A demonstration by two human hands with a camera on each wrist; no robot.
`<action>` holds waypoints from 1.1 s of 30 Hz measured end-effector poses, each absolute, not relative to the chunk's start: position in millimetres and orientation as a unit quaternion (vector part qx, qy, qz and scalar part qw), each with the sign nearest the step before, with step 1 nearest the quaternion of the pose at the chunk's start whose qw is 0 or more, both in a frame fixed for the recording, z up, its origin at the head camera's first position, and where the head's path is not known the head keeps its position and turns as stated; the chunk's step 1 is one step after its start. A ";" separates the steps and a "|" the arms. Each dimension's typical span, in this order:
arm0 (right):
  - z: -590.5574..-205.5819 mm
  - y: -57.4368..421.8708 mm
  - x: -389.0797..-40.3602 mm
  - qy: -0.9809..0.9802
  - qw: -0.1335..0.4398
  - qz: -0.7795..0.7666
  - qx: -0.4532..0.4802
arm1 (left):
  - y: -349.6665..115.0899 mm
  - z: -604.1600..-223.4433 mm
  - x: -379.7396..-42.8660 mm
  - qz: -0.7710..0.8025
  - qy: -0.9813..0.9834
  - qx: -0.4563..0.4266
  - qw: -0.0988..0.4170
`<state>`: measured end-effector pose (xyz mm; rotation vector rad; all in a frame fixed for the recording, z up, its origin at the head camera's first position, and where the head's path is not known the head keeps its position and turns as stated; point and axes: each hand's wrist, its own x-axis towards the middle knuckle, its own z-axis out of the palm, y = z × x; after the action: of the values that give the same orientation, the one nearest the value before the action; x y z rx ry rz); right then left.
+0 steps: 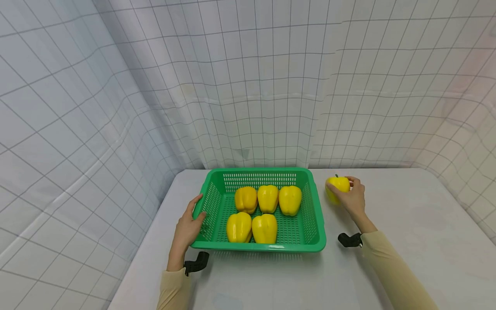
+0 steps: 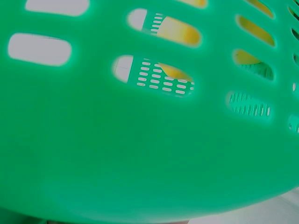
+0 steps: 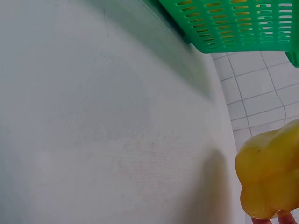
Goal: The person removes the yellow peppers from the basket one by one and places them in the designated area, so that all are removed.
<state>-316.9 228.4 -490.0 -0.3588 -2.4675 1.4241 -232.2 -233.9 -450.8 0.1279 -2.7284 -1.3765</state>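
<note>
head view: right grip [image 1: 353,199] is pinching a yellow pepper [image 1: 341,183], stem up, just to the right of the green basket [image 1: 259,247]. left grip [image 1: 188,229] has hold of the basket's left rim. five more yellow peppers [image 1: 265,228] sit inside, three behind two.

Basket [image 1: 258,247]'s on the table [image 1: 410,219], nearer the L edge than the R, w/ sheets [image 1: 248,77] behind and to both sides. 5 peppers in it, 2 rows: back row [image 1: 268,199] of 3, front row [image 1: 265,229] of 2, the latter before the back row's L & mid ones. L hand [image 1: 187,227]'s on the basket's L rim. 6th pepper [image 1: 336,184]'s outside, R of the basket near its back R corner, R hand [image 1: 353,199] around it, can't tell if it's touching the table tbh.
</note>
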 end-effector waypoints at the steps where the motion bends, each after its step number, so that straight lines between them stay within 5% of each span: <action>1: -491.3 228.9 -317.2 -0.852 0.134 0.491 -0.124 | -233.9 -450.9 -232.3 -0.450 -0.891 0.041 0.042; 33: -505.1 233.7 -320.2 -0.866 0.107 0.474 -0.118 | -233.5 -452.0 -232.5 -0.454 -0.889 0.042 0.045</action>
<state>-320.2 233.7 -505.1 -0.3483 -2.5485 1.3955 -232.5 -233.5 -452.0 0.1287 -2.7159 -1.3853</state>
